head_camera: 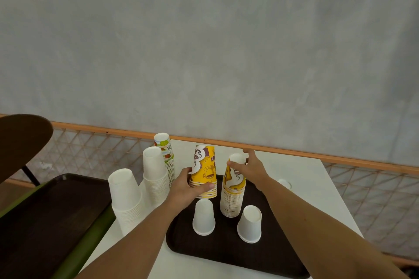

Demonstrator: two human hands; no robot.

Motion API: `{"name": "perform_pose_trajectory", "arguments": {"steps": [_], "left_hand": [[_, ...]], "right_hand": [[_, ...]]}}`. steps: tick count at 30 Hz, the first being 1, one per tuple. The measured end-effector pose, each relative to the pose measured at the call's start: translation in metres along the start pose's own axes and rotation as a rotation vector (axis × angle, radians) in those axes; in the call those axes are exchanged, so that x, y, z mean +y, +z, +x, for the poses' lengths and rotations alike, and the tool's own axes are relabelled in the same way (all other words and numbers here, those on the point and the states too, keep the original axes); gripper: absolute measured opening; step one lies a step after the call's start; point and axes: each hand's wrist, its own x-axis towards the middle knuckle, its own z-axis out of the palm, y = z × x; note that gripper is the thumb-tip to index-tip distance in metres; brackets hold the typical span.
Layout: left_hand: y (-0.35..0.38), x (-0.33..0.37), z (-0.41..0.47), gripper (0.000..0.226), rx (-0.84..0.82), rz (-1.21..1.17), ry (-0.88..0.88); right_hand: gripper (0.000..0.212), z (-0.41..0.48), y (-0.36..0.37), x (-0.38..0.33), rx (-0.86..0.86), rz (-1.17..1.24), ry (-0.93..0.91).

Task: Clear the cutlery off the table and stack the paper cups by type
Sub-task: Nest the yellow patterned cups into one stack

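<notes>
On the dark tray (226,253) near the middle of the white bench (317,188), the left hand (188,184) grips a short yellow stack (204,172) of upturned printed paper cups. Its thumb lies across the lower rims and its fingers wrap round the far side, out of sight. Whether that stack rests on the tray or hangs just above it cannot be told.

Just beside it, the right hand (249,169) closes thumb and fingers round the top cup of the tall yellow stack (233,190), which stands on the tray. The palm hides part of that cup.

Nearer the camera, a near-left white stack (203,217) and a near-right white stack (250,224) stand on the tray; their cup counts are hard to make out.

Off the tray to the left stand a front white stack (124,197) and a rear white stack (155,174). The rear one partly covers a green-printed stack (166,154). A lone white cup (285,184) shows, blurred, past the right forearm.

A second tray (45,210), on something green, is cut off at the left edge. So is a dark rounded shape (22,142) above it. An orange rail (317,154), wire mesh (90,147) and a grey wall (204,41) stand behind the bench.
</notes>
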Motion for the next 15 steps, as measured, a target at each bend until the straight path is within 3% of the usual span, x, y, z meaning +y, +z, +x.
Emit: {"name": "perform_pose_trajectory", "arguments": {"steps": [3, 8, 11, 15], "left_hand": [[0.001, 0.000, 0.000, 0.076, 0.006, 0.010, -0.002], [0.002, 0.005, 0.000, 0.077, 0.008, 0.020, 0.009], [0.003, 0.011, 0.000, 0.076, 0.003, 0.013, 0.030], [0.003, 0.017, 0.000, 0.077, -0.012, -0.003, 0.060]], "right_hand": [[0.082, -0.001, -0.003, -0.014, 0.038, -0.025, -0.064], [0.073, -0.008, -0.006, -0.043, 0.100, 0.046, -0.237], [0.076, -0.015, -0.002, -0.057, -0.001, 0.079, -0.253], [0.084, -0.021, 0.004, -0.065, -0.237, 0.034, -0.130]]}}
